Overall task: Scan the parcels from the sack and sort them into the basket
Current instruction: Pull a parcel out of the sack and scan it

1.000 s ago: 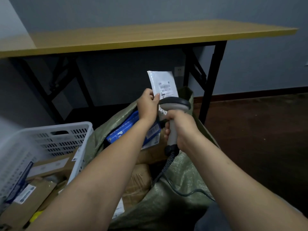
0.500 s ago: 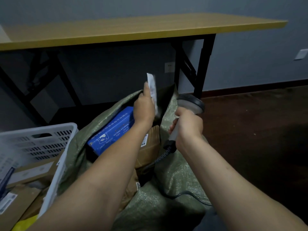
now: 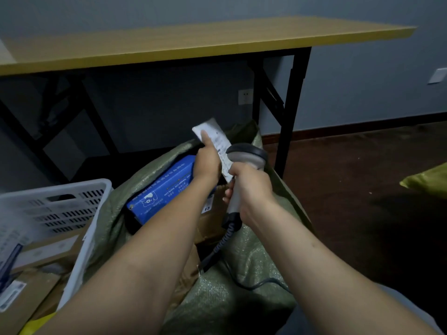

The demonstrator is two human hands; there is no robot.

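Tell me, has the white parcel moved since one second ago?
Yes. The white parcel has tilted leftward and sunk: it stood well above the sack rim, now its top is level with it.

Since edge-on view, white parcel (image 3: 212,133) turned label toward camera; right hand (image 3: 252,189) brought scanner (image 3: 246,156) close beside it.

I count one green woven plastic sack (image 3: 254,274), one white slatted plastic basket (image 3: 60,187), one flat white labelled parcel (image 3: 212,131), one grey handheld barcode scanner (image 3: 246,155), one blue printed carton (image 3: 164,189). Two brown cardboard boxes (image 3: 210,226) beside the carton. At least two label-bearing cardboard parcels (image 3: 36,291) in the basket. One yellow-topped folding table (image 3: 193,42).
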